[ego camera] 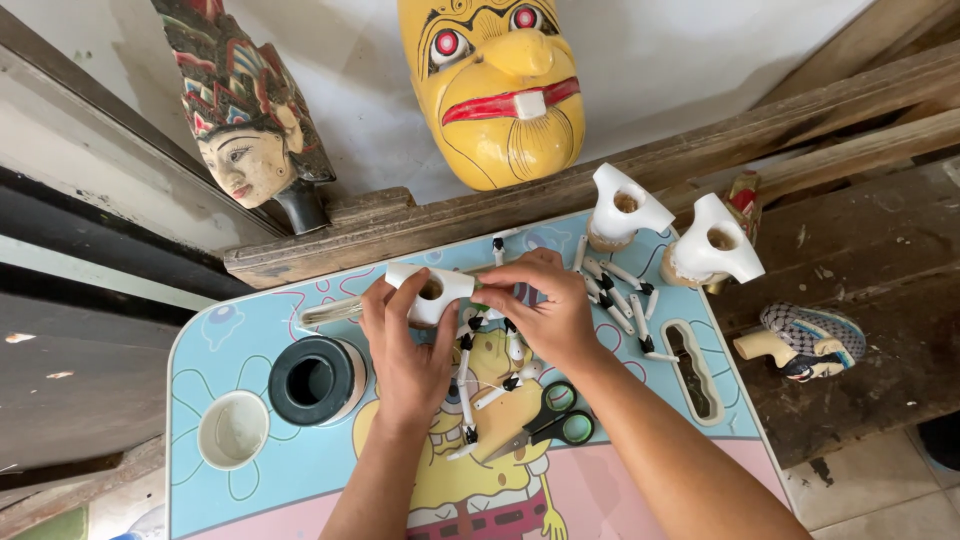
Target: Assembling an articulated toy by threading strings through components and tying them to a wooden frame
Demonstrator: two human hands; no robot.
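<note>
My left hand (402, 345) and my right hand (540, 305) together hold a white-painted carved wooden piece (432, 290) with a round hole, above a small cartoon-printed table (250, 480). The left fingers wrap its left side; the right fingertips pinch its right end, where something green shows. Under my hands lie several thin white sticks with black tips (466, 385). Green-handled scissors (552, 415) rest just below my right hand.
Two more white carved pieces (622, 205) (712, 245) stand at the table's far right. A black roll (312, 380) and a white cup (233, 430) sit at the left. A yellow mask (495, 85) and a carved head (245, 120) lean on the wall. Another painted head (808, 342) lies on the wooden bench.
</note>
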